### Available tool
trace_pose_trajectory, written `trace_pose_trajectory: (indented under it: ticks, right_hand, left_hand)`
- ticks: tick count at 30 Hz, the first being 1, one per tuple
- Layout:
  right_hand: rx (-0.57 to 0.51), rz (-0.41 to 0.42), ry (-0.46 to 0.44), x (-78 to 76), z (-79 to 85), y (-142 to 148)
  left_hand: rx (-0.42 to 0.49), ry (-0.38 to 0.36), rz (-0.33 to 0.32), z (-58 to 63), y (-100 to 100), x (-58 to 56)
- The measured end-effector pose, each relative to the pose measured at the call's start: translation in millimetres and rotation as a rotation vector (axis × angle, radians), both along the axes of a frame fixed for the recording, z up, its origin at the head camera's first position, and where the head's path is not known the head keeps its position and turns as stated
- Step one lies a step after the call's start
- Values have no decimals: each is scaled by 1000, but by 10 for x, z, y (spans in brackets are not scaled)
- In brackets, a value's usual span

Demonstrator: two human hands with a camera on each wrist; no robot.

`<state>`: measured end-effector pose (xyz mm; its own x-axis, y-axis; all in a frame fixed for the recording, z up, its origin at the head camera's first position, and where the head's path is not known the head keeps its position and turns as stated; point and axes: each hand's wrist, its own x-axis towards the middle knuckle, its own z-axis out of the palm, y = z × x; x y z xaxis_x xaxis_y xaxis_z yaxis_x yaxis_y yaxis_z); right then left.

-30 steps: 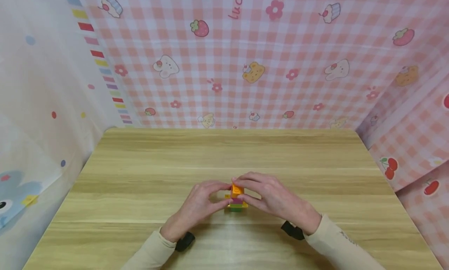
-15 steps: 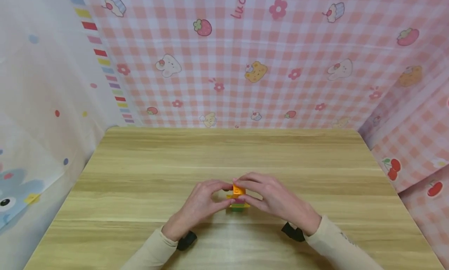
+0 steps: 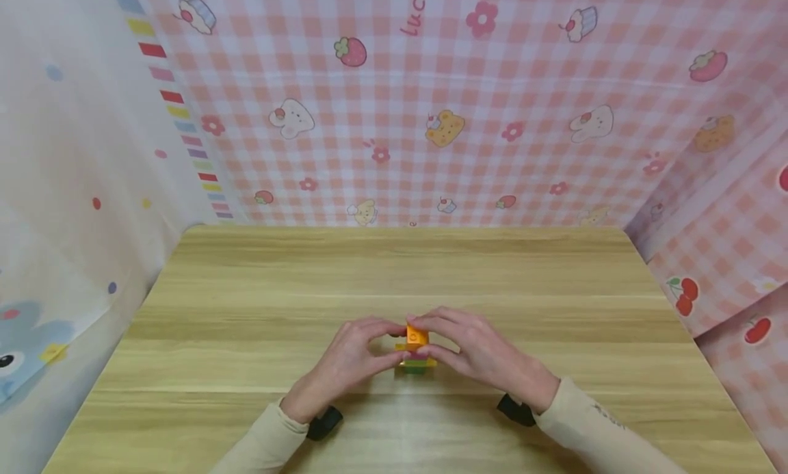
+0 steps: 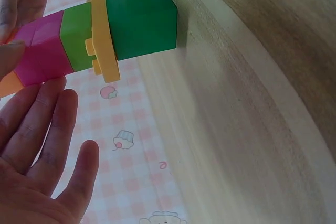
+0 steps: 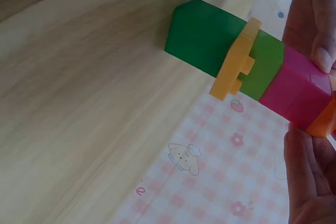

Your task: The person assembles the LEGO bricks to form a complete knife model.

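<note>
An upright stack of toy building blocks stands on the table between the two hands. At its base is a dark green block [image 4: 142,22], topped by a yellow plate [image 4: 105,35] with studs. Above that come a light green block [image 5: 262,64], a magenta block [image 5: 296,87] and, on top, an orange block [image 3: 416,334]. The left hand [image 3: 347,354] pinches the magenta block between thumb and fingers. From the other side, the right hand [image 3: 477,340] grips the orange block with its thumb and fingers. Fingers partly cover both upper blocks.
The wooden table [image 3: 277,269] has its back edge against a pink checked cloth [image 3: 400,84]. A white cloth [image 3: 61,152] hangs along the left side. Dark straps [image 3: 324,423] sit at both wrists.
Both hands keep their hold on the stack. The right hand sits very slightly lower, and less of the magenta block shows. The head view sways a little.
</note>
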<state>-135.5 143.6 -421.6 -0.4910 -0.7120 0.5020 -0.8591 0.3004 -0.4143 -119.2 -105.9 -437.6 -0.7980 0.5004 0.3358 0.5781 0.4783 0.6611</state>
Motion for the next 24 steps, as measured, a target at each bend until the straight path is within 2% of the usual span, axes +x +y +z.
trace_pose_trajectory:
  ticks: [7,15,19,24]
  right_hand:
    - [10,-61,-22,44,-14,-21]
    - [-9,-129,-173,158,28,28]
    - [-13,-143,-153,161,8,49]
    - [-36,-120,-122,126,-18,55]
  left_hand:
    - [-32,-37,26,13,2,-5]
    - [-37,-62,38,34,15,26]
    - [-46,-72,51,26,22,30]
    - [-42,-84,52,38,27,19]
